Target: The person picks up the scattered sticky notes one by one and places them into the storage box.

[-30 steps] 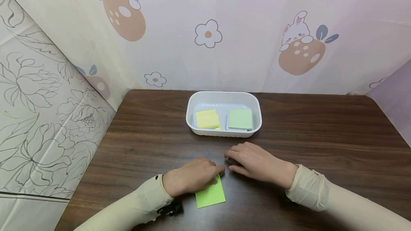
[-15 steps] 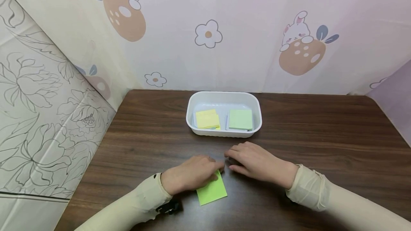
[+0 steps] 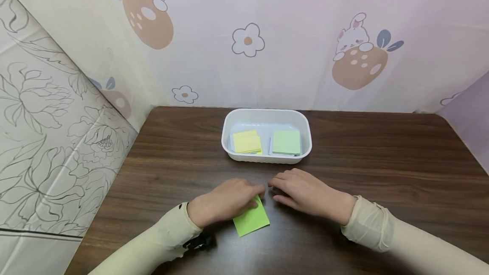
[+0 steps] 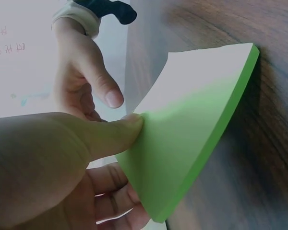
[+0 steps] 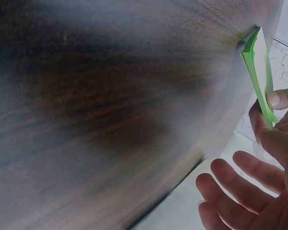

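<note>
My left hand [image 3: 225, 202] pinches a bright green sticky note pad [image 3: 252, 220] by its far edge, thumb on top and fingers underneath. In the left wrist view the pad [image 4: 187, 129] slopes, with one corner toward the wooden surface and its thick edge showing. Only a short gap to the right of the left fingertips lies my right hand [image 3: 302, 191], low over the table with loosely bent fingers. The right wrist view shows that hand [image 5: 249, 196] with nothing in its fingers, the green pad [image 5: 259, 72] beyond it.
Behind the hands stands a white plastic tray [image 3: 267, 159] holding yellow notes [image 3: 247, 141] on the left and a pale green pad [image 3: 286, 142] on the right. The dark wooden table [image 3: 382, 156] backs onto a patterned curtain [image 3: 290, 54].
My left hand has slid slightly forward, away from the body, carrying the green sticky note pad, which has turned a little. My right hand has stayed almost still.
</note>
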Demonstrator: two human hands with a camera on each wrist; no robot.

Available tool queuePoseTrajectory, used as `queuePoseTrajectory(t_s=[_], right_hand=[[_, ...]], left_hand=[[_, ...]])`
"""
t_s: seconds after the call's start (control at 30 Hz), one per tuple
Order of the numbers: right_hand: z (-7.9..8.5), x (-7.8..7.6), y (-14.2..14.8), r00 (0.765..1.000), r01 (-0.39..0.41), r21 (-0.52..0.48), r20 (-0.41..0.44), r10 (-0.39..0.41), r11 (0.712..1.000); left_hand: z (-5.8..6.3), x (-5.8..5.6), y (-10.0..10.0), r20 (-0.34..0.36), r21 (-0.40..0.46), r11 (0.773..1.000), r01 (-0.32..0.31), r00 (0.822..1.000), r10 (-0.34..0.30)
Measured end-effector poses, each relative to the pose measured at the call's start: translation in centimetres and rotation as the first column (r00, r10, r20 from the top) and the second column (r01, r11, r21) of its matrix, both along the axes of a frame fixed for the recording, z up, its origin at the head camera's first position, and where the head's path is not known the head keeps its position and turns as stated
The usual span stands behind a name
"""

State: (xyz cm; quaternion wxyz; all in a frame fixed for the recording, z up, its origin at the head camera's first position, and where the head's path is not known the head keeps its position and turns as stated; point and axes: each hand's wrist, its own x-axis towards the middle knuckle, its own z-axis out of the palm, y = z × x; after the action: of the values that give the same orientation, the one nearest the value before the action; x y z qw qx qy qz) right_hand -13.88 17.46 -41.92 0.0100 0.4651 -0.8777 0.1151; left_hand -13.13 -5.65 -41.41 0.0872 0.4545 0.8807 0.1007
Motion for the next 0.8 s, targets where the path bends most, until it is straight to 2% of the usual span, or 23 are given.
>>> queuePoseTrajectory(t_s=[0.53, 0.8], right_hand=[[0.1, -0.1, -0.1, 1.0, 0.006, 0.018, 0.02, -0.006, 1.0], [0.2, -0.2, 0.0, 1.0, -0.002, 0.015, 0.013, 0.002, 1.0]], left_hand=[[0.8, -0.4, -0.1, -0.047, 0.009, 1.0, -0.006, 0.999, 0.007], [1.2, -0.7, -0.1, -0.027, 0.038, 0.999, -0.003, 1.0, 0.004]])
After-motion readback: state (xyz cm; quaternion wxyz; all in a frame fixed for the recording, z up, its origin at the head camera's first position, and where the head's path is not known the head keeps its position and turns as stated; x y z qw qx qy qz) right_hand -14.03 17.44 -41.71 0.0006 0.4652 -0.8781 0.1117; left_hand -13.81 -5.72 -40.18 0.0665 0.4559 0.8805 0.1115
